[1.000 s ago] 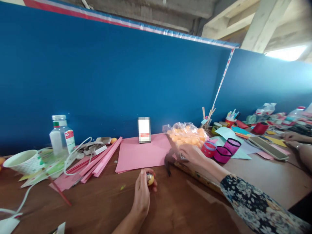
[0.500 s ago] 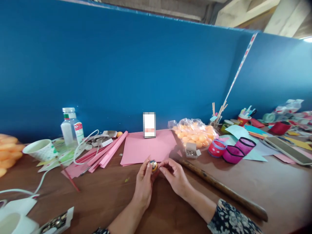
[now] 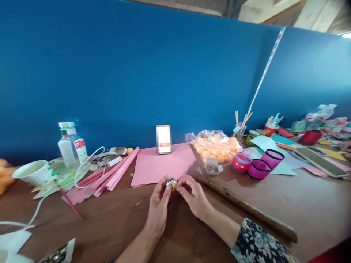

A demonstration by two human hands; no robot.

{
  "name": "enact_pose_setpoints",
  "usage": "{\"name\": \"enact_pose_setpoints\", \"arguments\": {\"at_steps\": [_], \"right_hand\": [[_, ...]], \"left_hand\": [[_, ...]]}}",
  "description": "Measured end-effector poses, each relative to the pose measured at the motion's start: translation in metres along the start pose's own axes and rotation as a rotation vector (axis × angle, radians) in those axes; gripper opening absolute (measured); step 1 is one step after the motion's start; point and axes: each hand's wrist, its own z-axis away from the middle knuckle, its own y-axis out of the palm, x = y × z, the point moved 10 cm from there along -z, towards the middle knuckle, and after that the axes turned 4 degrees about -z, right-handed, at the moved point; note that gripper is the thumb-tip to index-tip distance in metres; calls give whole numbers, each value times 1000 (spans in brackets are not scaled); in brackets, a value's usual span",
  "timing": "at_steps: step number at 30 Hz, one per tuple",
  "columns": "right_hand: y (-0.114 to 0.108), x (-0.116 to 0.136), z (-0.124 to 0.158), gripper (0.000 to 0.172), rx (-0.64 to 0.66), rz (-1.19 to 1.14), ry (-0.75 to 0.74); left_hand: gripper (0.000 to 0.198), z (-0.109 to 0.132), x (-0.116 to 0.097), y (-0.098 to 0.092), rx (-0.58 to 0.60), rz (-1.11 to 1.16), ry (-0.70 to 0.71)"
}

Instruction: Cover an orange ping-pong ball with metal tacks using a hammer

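My left hand [image 3: 159,206] is closed around a small ball [image 3: 172,183], orange-yellow with shiny metal pieces covering part of its surface. The thumb lies along the ball's near side. From the right, my right hand [image 3: 195,197] has thumb and forefinger pinched together at the ball's edge; whatever they hold there is too small to make out. Just beyond, a small white box [image 3: 212,168] stands with shiny metal pieces in it. Another box of shiny pieces [image 3: 59,254] sits at the lower left. A clear bag of orange balls [image 3: 216,146] lies behind the white box.
Pink paper sheets [image 3: 161,164] lie ahead of my hands, with a blurred-out upright panel [image 3: 163,139] at their back. A wooden rod [image 3: 249,210] runs along the right. Further off are magenta mesh cups [image 3: 259,169], a phone [image 3: 320,162], a paper cup [image 3: 35,173] and a bottle [image 3: 71,146].
The view has shifted slightly, moving the table's things left. Both hands stay at the ball, which shows more of its shiny metal side; my right fingertips are now closer against it.
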Motion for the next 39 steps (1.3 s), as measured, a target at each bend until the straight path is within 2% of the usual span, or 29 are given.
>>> {"name": "enact_pose_setpoints", "arguments": {"at_steps": [11,21,39], "right_hand": [[1,-4,-1,5,6,-22,50],[3,-6,0,6,28,-44,80],[6,-8,3,6,54,-140,108]], "left_hand": [[44,0,1,0,-3,31,-7],[42,2,-11,-2,-27,-106,55],[41,2,-16,-1,-2,-232,150]]}}
